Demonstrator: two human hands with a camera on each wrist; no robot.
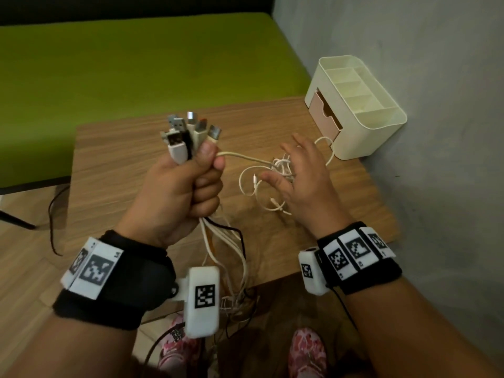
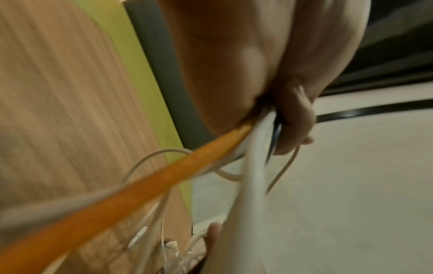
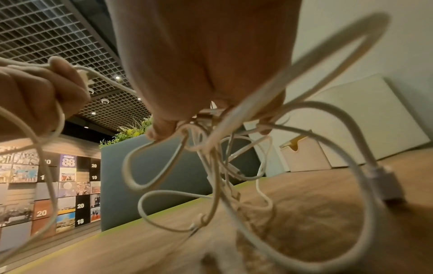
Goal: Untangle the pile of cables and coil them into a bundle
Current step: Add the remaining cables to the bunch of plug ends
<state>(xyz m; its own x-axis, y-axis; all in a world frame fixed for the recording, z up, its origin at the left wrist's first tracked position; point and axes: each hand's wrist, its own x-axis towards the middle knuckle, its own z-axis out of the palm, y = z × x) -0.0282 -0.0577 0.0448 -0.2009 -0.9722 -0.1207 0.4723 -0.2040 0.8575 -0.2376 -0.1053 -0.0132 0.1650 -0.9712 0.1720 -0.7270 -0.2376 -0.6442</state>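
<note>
Above the wooden desk (image 1: pixel 114 165), the left hand (image 1: pixel 180 192) grips gathered USB plug ends (image 1: pixel 188 132), cables hanging below. At three o'clock, the right hand (image 1: pixel 302 181) hooks its fingers into the tangled white cable knot (image 1: pixel 272 173). Untangling continues; next, I judge, tease one loop free.

Looks like an office lounge: open-grid metal ceiling (image 3: pixel 58 27), numbered photo wall (image 3: pixel 58 194), lime-green upholstered bench (image 1: pixel 122 72).

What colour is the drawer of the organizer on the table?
Pale pink; the organizer around the drawer is cream. The head view shows it best.
</note>
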